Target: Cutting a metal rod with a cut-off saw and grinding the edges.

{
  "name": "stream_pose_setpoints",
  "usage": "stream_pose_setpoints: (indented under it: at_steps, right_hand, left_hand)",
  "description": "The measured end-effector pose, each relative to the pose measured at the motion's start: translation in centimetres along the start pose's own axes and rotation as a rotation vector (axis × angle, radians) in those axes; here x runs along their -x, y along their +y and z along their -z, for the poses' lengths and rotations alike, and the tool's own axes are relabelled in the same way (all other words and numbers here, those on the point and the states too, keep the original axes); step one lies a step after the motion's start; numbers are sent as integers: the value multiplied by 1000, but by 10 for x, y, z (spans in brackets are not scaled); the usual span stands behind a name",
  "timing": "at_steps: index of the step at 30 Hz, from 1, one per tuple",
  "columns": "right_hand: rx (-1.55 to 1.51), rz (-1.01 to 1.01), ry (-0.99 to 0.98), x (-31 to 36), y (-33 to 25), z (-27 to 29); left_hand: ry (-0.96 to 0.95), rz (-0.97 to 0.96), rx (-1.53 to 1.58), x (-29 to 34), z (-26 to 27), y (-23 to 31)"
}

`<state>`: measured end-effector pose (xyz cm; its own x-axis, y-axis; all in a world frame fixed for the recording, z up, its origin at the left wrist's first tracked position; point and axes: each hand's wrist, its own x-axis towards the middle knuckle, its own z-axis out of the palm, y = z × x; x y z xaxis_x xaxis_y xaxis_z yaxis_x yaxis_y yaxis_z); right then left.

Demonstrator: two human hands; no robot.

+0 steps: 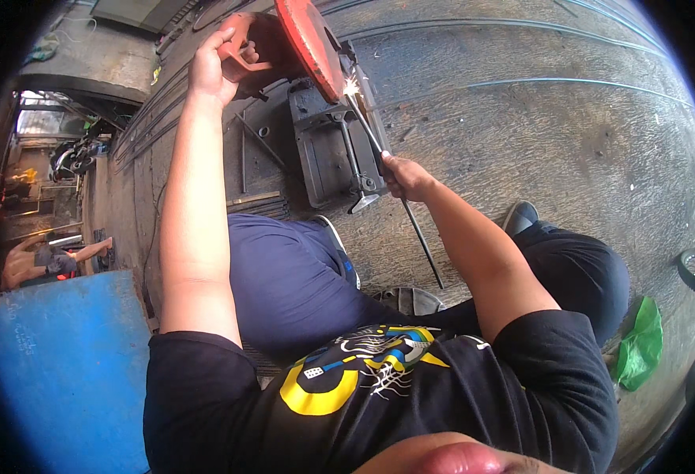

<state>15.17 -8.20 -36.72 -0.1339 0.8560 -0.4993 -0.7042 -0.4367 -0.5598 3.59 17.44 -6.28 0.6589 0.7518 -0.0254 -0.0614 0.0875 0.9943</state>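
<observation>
A red cut-off saw (pixel 312 49) stands ahead of me on its dark metal base (pixel 311 150). Wrapped round its red handle (pixel 241 65) is my left hand (pixel 214 71), closed. My right hand (pixel 407 177) grips a thin dark metal rod (pixel 424 241) partway along its length. The rod slants from near my legs up to the saw, where bright sparks (pixel 350 85) fly at its far end beside the red guard. The guard hides most of the cutting disc. A clamp screw with a crank handle (pixel 363 204) sits on the near part of the base.
Long thin rods (pixel 513 24) lie across the worn floor at the far right. Short bars (pixel 260 201) lie by my left knee. A blue panel (pixel 63 371) stands at left, with another person (pixel 35 265) beyond it. A green plastic bag (pixel 640 344) lies at right.
</observation>
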Motion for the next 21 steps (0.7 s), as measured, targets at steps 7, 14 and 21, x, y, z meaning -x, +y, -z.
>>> stream_pose_setpoints:
  at_steps: [7, 14, 21]
  right_hand:
    - [430, 224, 439, -11, 7, -3]
    - [790, 394, 671, -8, 4, -13]
    - [649, 363, 697, -3, 1, -18]
  left_hand:
    - [42, 14, -13, 0, -1, 1]
    - [33, 24, -10, -2, 4, 0]
    - [36, 3, -46, 1, 1, -1]
